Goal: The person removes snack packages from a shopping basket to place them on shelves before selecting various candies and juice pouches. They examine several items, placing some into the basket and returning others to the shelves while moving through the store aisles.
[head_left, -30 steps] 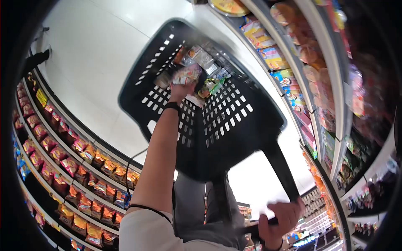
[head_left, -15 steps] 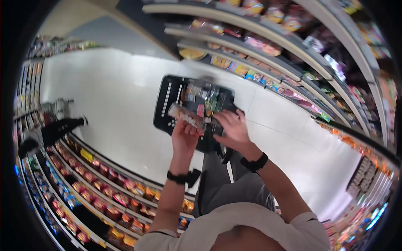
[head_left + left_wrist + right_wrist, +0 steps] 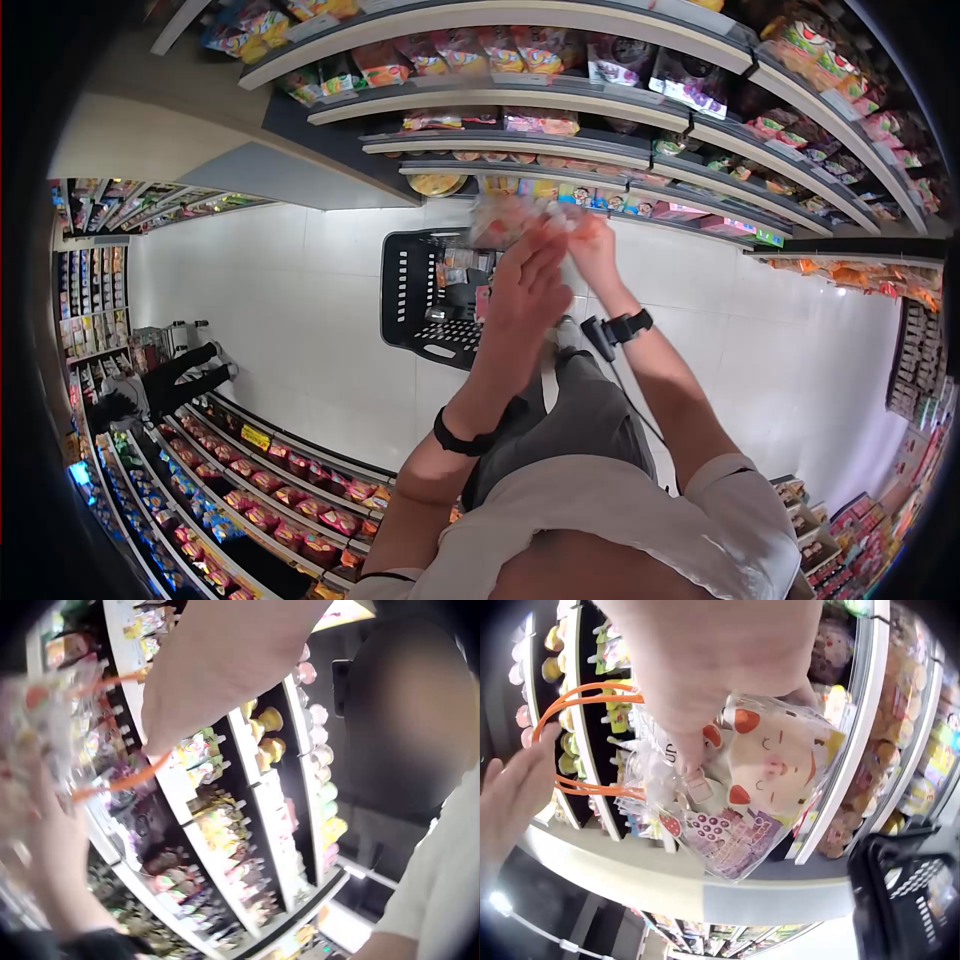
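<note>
My right hand grips a clear plastic bag, which has a pig face, fruit pictures and orange cord handles. Beside it, my left hand has fairly straight fingers, and the handle loop reaches its fingertips in the right wrist view. The left wrist view shows the bag blurred, the left hand large above the orange cords and the right hand at the bag. Whether the cords hook round the left fingers I cannot tell.
A black basket with several packages stands on the floor left of my legs. Shelves of snack bags run across the front. More snack shelves line the left, where a person is near a cart.
The bag was lifted out of the basket by my left hand and is now farther forward, in my right hand. The right hand had earlier let go of the basket handle.
</note>
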The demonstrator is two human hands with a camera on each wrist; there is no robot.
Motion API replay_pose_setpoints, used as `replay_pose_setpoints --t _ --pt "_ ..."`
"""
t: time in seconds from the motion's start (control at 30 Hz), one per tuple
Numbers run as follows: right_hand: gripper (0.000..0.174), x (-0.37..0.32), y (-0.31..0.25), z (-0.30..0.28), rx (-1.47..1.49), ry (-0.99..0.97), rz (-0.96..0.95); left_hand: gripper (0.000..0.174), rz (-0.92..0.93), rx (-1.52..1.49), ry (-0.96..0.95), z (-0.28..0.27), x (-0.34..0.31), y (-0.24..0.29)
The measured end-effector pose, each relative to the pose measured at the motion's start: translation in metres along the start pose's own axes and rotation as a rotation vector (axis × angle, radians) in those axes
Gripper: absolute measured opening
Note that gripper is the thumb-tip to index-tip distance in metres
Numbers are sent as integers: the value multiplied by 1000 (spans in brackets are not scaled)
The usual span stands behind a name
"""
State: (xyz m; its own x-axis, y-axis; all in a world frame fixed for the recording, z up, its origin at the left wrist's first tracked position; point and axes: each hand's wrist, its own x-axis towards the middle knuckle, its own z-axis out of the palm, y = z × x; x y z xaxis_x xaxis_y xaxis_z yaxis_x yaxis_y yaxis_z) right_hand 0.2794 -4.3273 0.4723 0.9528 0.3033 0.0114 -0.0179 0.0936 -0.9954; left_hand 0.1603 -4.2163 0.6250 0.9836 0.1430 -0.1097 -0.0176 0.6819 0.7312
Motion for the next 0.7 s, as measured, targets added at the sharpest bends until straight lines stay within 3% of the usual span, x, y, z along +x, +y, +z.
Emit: replay_pose_setpoints --t 0.07,0.1,0.17,0.2,0.27,0.3,0.37,0.43,0.5,0.57,0.67,0.7 --pt "33 20 19 -47 -45 102 99 65 4 830 -15 -25 5 -23" --pt "31 31 37 -72 9 147 160 65 1 831 -18 -47 4 -43" --pt "26 54 63 -118 180 231 241 78 98 1520 39 -89 0 -87" --pt "32 66 76 -138 267 288 327 78 99 1521 35 -106 -4 -108" --pt "47 84 82 -166 296 402 549 75 4 1891 194 -133 -13 -142" --pt "53 93 93 -182 259 427 620 75 4 1892 194 -141 -13 -150" --pt "56 115 119 -205 240 449 687 75 -174 1809 296 -158 -14 -166" --pt "54 134 138 -220 244 452 709 77 -163 1857 349 -164 -10 -178" --pt "58 145 127 -215 260 406 580 70 -327 1874 414 -159 -7 -177" --pt "56 168 119 -214 242 394 683 70 -272 1905 436 -168 -9 -184" --pt "43 204 112 -206 277 357 469 65 -204 1890 452 -172 -8 -183" --pt "38 227 142 -218 338 337 408 65 -223 1889 463 -173 -8 -182"
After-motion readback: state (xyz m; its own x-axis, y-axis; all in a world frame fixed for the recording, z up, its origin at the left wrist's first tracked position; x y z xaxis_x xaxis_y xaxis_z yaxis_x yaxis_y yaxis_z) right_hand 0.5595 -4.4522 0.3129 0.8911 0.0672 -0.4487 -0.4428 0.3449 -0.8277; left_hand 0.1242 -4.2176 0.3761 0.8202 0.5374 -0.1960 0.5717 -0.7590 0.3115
